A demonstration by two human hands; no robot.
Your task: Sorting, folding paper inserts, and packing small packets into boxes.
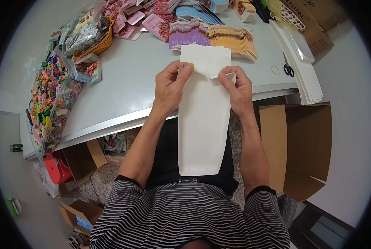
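A long white cardboard tray [204,120] with low folded-up sides hangs between my hands, its near end over my lap and its far flap [206,53] above the table edge. My left hand [169,87] pinches the tray's left far corner between thumb and fingers. At the right far corner, my right hand [238,89] grips a small folded tab in the same way. Just beyond the flap stand rows of purple packets [189,34] and yellow packets [232,39], packed tightly side by side.
Pink boxes [157,27] pile up at the back. On the left are an orange basket [106,39] and a clear bag of small colourful toys [52,101]. Black scissors [289,70] lie right, beside stacked white card strips [304,79]. An open cardboard box [275,145] stands below, right.
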